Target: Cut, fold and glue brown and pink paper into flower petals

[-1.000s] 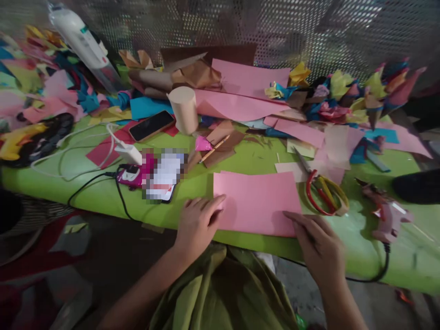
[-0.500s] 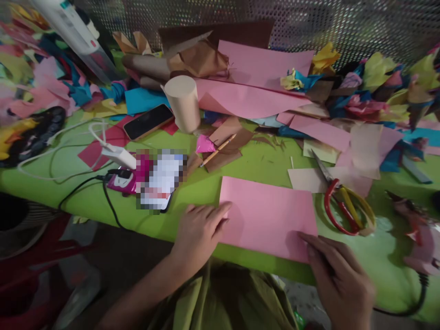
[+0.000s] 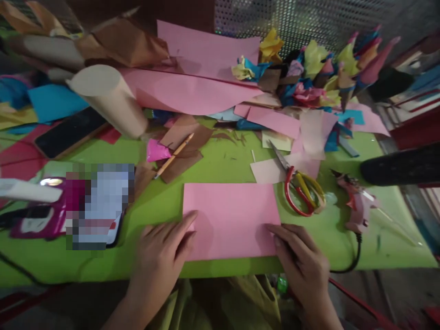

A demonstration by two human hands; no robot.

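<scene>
A sheet of pink paper [image 3: 232, 222] lies flat on the green tabletop, close to the front edge. At its left edge, my left hand [image 3: 165, 252] has thumb and forefinger closed on the paper. My right hand [image 3: 302, 261] pinches the right edge, low down, with the fingers together over the top and the thumb partly hidden. Just beyond the sheet's right side rest scissors [image 3: 300, 192] with red and yellow handles, blades pointing away. A pencil [image 3: 174, 156] lies on brown paper scraps [image 3: 187, 137] behind the sheet.
Left of the sheet are a phone [image 3: 103, 201] with a lit, blurred screen and a magenta power strip [image 3: 43, 224]. A glue gun [image 3: 359, 208] with a black cord lies to the right. Behind stand a pale paper roll [image 3: 110, 101], large pink sheets [image 3: 209, 50] and crumpled paper flowers [image 3: 316, 59].
My view has swung to the right, so everything sits further left in the picture. Both hands stay at the pink paper's two side edges.
</scene>
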